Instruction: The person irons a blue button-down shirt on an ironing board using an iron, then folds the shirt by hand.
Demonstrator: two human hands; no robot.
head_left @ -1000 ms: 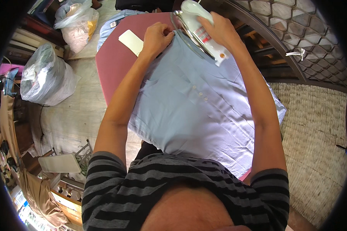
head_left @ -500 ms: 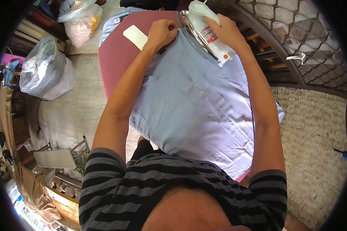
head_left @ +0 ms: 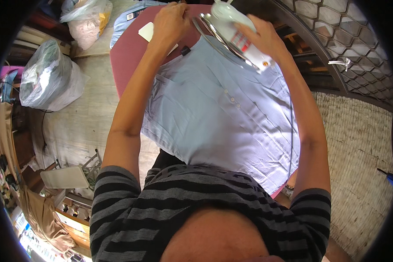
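Maroon ironing board (head_left: 126,56) underneath — your left hand (head_left: 170,22) pins the shirt (head_left: 218,113), fingers pressed together, near the iron (head_left: 236,37) your right hand (head_left: 264,39) grips — burn risk.

Both arms stretched forward, left hand (head_left: 169,22) palm-down with fingers curled, right hand (head_left: 262,37) closed in a grip

A shirt (head_left: 222,118) lies spread on an ironing board (head_left: 129,56), with an iron (head_left: 233,32) tilted above its far end. Left of the board, two filled plastic bags (head_left: 48,76) sit on the floor.
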